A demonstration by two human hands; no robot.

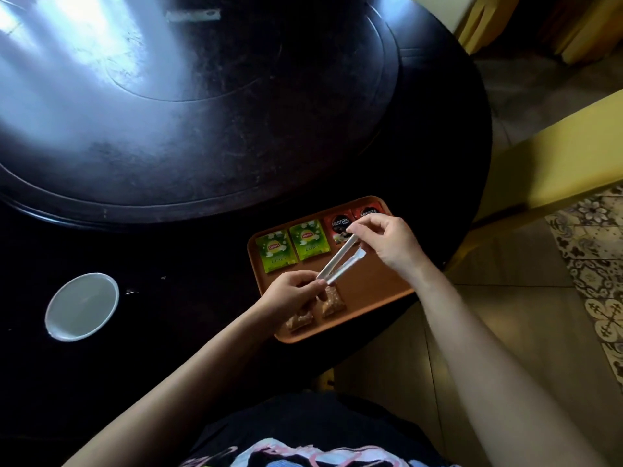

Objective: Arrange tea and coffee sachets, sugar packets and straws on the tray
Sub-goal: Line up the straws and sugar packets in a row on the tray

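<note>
An orange tray sits at the near right edge of the dark round table. Along its far side lie two green tea sachets and two red coffee sachets, the right one partly hidden by my right hand. Two brown sugar packets lie at the tray's near left corner, partly under my left hand. Above the tray, two white paper-wrapped straws are held. My left hand pinches their lower ends. My right hand grips the upper end of one straw.
A white round dish sits on the table to the left. A raised dark turntable fills the table's middle, with a pale wrapped item at its far side. A yellow chair stands on the right, over tiled floor.
</note>
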